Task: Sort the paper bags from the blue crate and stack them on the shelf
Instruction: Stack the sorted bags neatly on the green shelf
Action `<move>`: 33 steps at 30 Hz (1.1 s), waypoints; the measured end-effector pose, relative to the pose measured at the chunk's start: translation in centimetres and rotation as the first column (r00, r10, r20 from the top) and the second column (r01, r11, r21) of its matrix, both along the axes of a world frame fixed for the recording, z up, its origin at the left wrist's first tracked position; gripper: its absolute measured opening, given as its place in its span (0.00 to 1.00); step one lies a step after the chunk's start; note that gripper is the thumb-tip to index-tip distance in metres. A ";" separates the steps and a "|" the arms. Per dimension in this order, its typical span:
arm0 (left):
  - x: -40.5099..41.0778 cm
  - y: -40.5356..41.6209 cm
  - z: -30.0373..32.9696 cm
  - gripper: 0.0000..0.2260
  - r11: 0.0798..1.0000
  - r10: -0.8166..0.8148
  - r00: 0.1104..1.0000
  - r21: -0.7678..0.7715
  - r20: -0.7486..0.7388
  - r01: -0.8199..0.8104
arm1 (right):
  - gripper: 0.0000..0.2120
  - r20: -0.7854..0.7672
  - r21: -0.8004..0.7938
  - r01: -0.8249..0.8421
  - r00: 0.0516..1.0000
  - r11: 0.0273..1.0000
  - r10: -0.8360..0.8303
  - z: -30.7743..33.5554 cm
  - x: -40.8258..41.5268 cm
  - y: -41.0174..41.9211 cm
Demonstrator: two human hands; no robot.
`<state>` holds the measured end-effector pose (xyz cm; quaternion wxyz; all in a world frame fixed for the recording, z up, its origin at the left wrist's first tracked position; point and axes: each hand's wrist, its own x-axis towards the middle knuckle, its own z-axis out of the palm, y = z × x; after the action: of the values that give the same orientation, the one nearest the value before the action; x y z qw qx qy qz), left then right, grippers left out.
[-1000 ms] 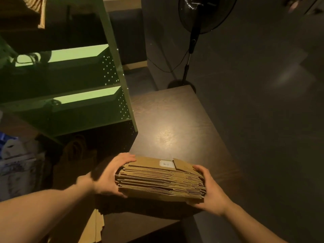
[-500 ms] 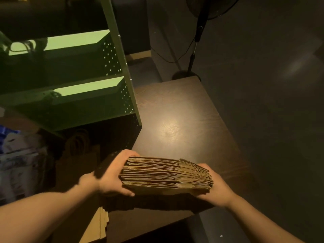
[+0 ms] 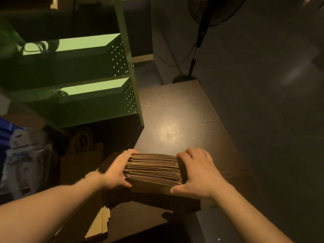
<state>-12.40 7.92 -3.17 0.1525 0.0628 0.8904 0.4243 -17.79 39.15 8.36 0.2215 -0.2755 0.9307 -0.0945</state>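
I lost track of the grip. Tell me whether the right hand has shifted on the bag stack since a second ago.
Yes. The right hand has come up from the stack's right end and over its top, fingers toward the green shelf.

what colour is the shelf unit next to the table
Light green, with small perforated holes in its side panel; the head view shows it best.

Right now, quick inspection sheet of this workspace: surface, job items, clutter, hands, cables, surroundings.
Surface: dark wood table, light glare near its middle.
Job's things: stack of paper bags on edge at the table's near end; green shelf to the left; blue crate at far left, mostly out of view.
Clutter: handled brown bags below the shelf; flat bags by the near edge.
Hands: left hand and right hand clasp the stack's ends.
Cables: fan cord trailing behind the table.
Surroundings: standing fan, dim room.
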 end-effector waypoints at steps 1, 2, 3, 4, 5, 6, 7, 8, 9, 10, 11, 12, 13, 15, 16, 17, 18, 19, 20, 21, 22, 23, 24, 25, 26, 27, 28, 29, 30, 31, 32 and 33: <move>0.0 0.1 0.4 0.37 1.000 0.004 1.000 -0.015 0.017 -0.004 | 0.48 -0.017 0.038 -0.021 1.000 0.999 0.022 0.0 0.1 -1.2; 0.0 0.2 0.6 0.37 1.000 0.006 1.000 -0.025 0.030 -0.005 | 0.47 -0.028 0.060 -0.035 0.999 0.998 0.037 -0.1 0.3 -2.4; 0.0 0.3 0.8 0.37 0.999 0.007 0.999 -0.036 0.045 -0.006 | 0.46 -0.042 0.083 -0.050 0.998 0.995 0.053 -0.4 0.4 -3.5; 0.1 0.2 0.8 0.37 0.999 0.007 0.999 -0.047 0.054 -0.004 | 0.44 -0.058 0.111 -0.065 0.996 0.992 0.072 -0.8 0.5 -4.5; 0.2 0.2 0.9 0.38 0.998 0.007 0.998 -0.062 0.059 -0.003 | 0.42 -0.071 0.138 -0.076 0.994 0.988 0.086 -1.3 0.7 -5.5; 0.3 0.1 0.9 0.38 0.997 0.012 0.998 -0.072 0.060 -0.007 | 0.39 -0.080 0.153 -0.082 0.992 0.985 0.095 -1.8 0.9 -6.4; 0.4 0.1 0.9 0.38 0.997 0.018 0.998 -0.077 0.061 -0.014 | 0.35 -0.088 0.157 -0.082 0.991 0.984 0.096 -2.4 1.0 -7.0; 0.4 0.3 0.9 0.37 0.997 0.028 0.997 -0.076 0.066 -0.023 | 0.31 -0.101 0.154 -0.080 0.990 0.985 0.096 -2.8 1.0 -7.4; 0.5 0.5 1.1 0.37 0.997 0.037 0.997 -0.075 0.071 -0.032 | 0.27 -0.112 0.148 -0.080 0.989 0.986 0.097 -3.1 1.1 -7.6; 0.6 0.6 1.2 0.37 0.996 0.043 0.996 -0.076 0.080 -0.036 | 0.25 -0.115 0.148 -0.084 0.988 0.985 0.102 -3.3 1.1 -7.6; 0.6 0.7 1.2 0.37 0.996 0.048 0.995 -0.077 0.086 -0.042 | 0.23 -0.114 0.156 -0.095 0.987 0.983 0.113 -3.3 1.1 -7.6; 0.8 0.7 1.2 0.38 0.996 0.062 0.993 -0.075 0.098 -0.055 | 0.22 -0.110 0.171 -0.113 0.985 0.979 0.133 -3.2 1.0 -7.6; 0.9 0.7 1.4 0.39 0.995 0.075 0.991 -0.073 0.107 -0.067 | 0.20 -0.109 0.185 -0.130 0.982 0.974 0.152 -3.0 1.0 -7.6; 1.3 0.8 1.6 0.42 0.993 0.109 0.987 -0.067 0.121 -0.101 | 0.17 -0.120 0.202 -0.150 0.977 0.968 0.177 -2.8 1.0 -7.5; 1.6 1.0 2.0 0.45 0.990 0.131 0.982 -0.067 0.136 -0.122 | 0.16 -0.128 0.208 -0.161 0.973 0.965 0.190 -2.8 1.0 -7.4; 2.0 1.4 2.6 0.48 0.985 0.166 0.975 -0.082 0.148 -0.155 | 0.14 -0.132 0.212 -0.171 0.970 0.962 0.202 -2.7 0.9 -7.4; 2.6 1.7 2.8 0.50 0.971 0.219 0.963 -0.132 0.154 -0.200 | 0.13 -0.128 0.209 -0.177 0.970 0.962 0.207 -2.7 0.8 -7.4; 3.1 2.3 3.2 0.53 0.945 0.281 0.950 -0.213 0.139 -0.249 | 0.12 -0.122 0.201 -0.179 0.971 0.963 0.205 -2.7 0.7 -7.4; 3.7 2.8 3.1 0.55 0.900 0.365 0.925 -0.295 0.111 -0.320 | 0.12 -0.118 0.187 -0.175 0.973 0.967 0.199 -2.7 0.5 -7.4; 4.2 3.4 3.0 0.57 0.847 0.450 0.892 -0.340 0.048 -0.409 | 0.11 -0.110 0.161 -0.162 0.977 0.974 0.181 -2.8 0.3 -7.3; 4.8 4.0 3.0 0.56 0.793 0.543 0.840 -0.333 0.004 -0.510 | 0.11 -0.095 0.128 -0.142 0.983 0.982 0.154 -2.8 0.1 -7.2; 5.2 4.7 2.9 0.55 0.739 0.632 0.775 -0.289 -0.016 -0.608 | 0.11 -0.078 0.094 -0.122 0.989 0.988 0.129 -2.9 -0.1 -7.1; 5.6 5.4 3.1 0.55 0.694 0.699 0.715 -0.244 0.006 -0.677 | 0.11 -0.058 0.070 -0.106 0.992 0.992 0.110 -2.8 -0.2 -7.0; 6.0 5.9 3.3 0.57 0.661 0.741 0.670 -0.211 0.034 -0.720 | 0.11 -0.040 0.052 -0.101 0.994 0.994 0.103 -2.7 -0.4 -6.9; 6.2 6.4 3.7 0.59 0.627 0.775 0.631 -0.186 0.044 -0.757 | 0.12 -0.031 0.042 -0.106 0.994 0.993 0.107 -2.4 -0.6 -6.9; 6.4 6.6 3.8 0.62 0.592 0.803 0.596 -0.163 0.032 -0.789 | 0.12 -0.022 0.033 -0.112 0.993 0.993 0.113 -2.1 -0.8 -6.8; 6.7 6.8 4.2 0.64 0.564 0.824 0.565 -0.130 0.031 -0.816 | 0.12 -0.009 0.018 -0.113 0.994 0.993 0.113 -1.7 -1.0 -6.6; 7.0 6.9 4.8 0.64 0.545 0.838 0.546 -0.100 0.028 -0.832 | 0.13 0.003 0.002 -0.110 0.994 0.994 0.110 -1.3 -1.2 -6.5; 7.3 6.7 5.2 0.63 0.532 0.847 0.532 -0.054 0.021 -0.845 | 0.13 0.013 -0.007 -0.103 0.995 0.995 0.103 -0.9 -1.5 -6.3; 7.7 6.5 5.6 0.62 0.535 0.845 0.535 0.008 0.013 -0.845 | 0.13 0.027 -0.020 -0.087 0.996 0.996 0.088 -0.5 -1.7 -6.0; 8.0 6.2 6.2 0.62 0.528 0.847 0.531 0.080 0.020 -0.846 | 0.13 0.050 -0.038 -0.066 0.996 0.997 0.068 -0.1 -1.9 -5.8; 8.5 5.8 6.7 0.61 0.517 0.848 0.528 0.150 0.048 -0.843 | 0.12 0.082 -0.065 -0.043 0.995 0.997 0.048 0.2 -2.2 -5.5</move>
<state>-3.95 13.73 3.50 -0.0917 -0.3592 0.7752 0.5115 -19.95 33.62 8.57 0.2535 -0.2992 0.9106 -0.1304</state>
